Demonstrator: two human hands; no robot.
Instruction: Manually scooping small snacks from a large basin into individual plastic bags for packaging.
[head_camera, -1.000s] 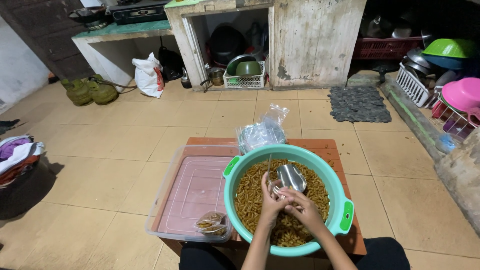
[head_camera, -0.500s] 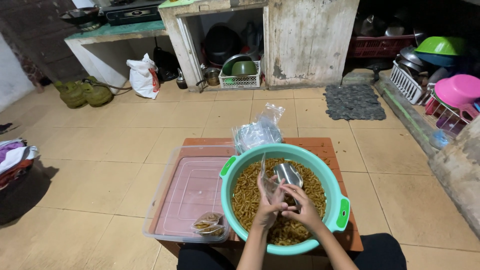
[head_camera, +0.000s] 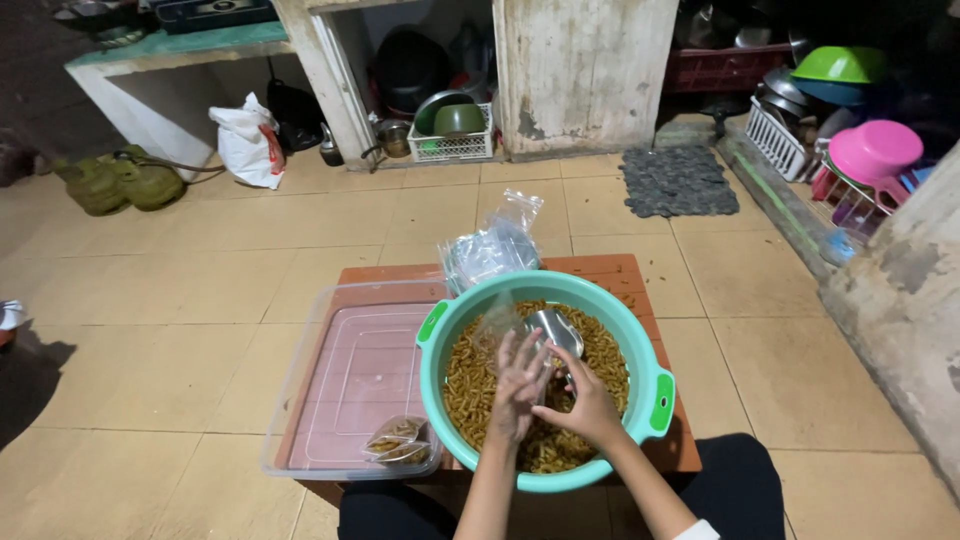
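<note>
A teal basin (head_camera: 628, 318) full of brown stick-shaped snacks (head_camera: 468, 385) sits on a low wooden table (head_camera: 610, 268) in front of me. Both hands are over the basin. My left hand (head_camera: 518, 385) holds up a small clear plastic bag (head_camera: 492, 326) by its mouth. My right hand (head_camera: 588, 408) grips the handle of a metal scoop (head_camera: 556, 330), whose bowl is tilted beside the bag. Left of the basin lies a clear plastic container (head_camera: 345, 375) with one filled snack bag (head_camera: 400, 440) in its near corner. A pile of empty clear bags (head_camera: 492, 250) lies behind the basin.
On the right, a rack with pink (head_camera: 875, 150) and green (head_camera: 842, 65) bowls stands by a rough concrete wall (head_camera: 905, 300). A grey mat (head_camera: 678, 180), a white basket (head_camera: 455, 140), a white sack (head_camera: 245, 148) and green gas cylinders (head_camera: 122, 182) lie further back on the tiled floor.
My hands have stayed together over the basin with the bag and scoop, shifting only slightly. The view has drifted a little to the left.
</note>
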